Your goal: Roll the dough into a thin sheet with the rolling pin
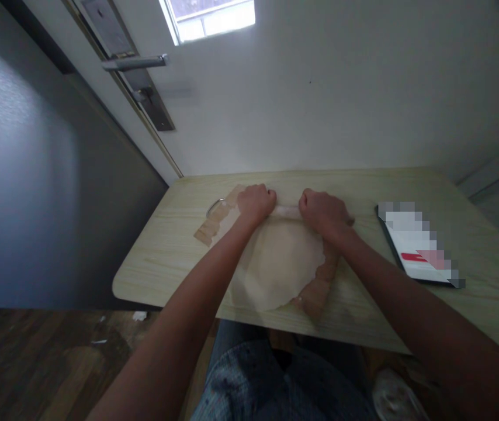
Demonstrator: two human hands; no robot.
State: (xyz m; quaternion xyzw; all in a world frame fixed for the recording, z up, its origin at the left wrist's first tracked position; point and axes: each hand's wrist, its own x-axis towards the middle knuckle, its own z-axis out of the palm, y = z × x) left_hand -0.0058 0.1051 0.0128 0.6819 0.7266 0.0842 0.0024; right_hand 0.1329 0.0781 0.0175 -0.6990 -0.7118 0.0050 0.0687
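Observation:
A wide, thin sheet of pale dough (pixel 271 266) lies flat over a piece of brown paper (pixel 315 295) on the table. Across its far part rests a light rolling pin (pixel 287 211). My left hand (pixel 256 200) is closed over the pin's left portion, and my right hand (pixel 323 210) is wrapped round the right portion. Only the middle of the pin and a bit of its right end show; the fists cover the rest. Just left of my left hand, part of a thin metal ring (pixel 214 204) is visible by the paper.
The pale wooden table (pixel 157 263) stands against a white door with a metal handle (pixel 138 62). On the right side lies a flat, dark-edged item (pixel 416 269) with a white face, partly pixelated. A pale, round-looking object (pixel 392 394) sits below the table edge.

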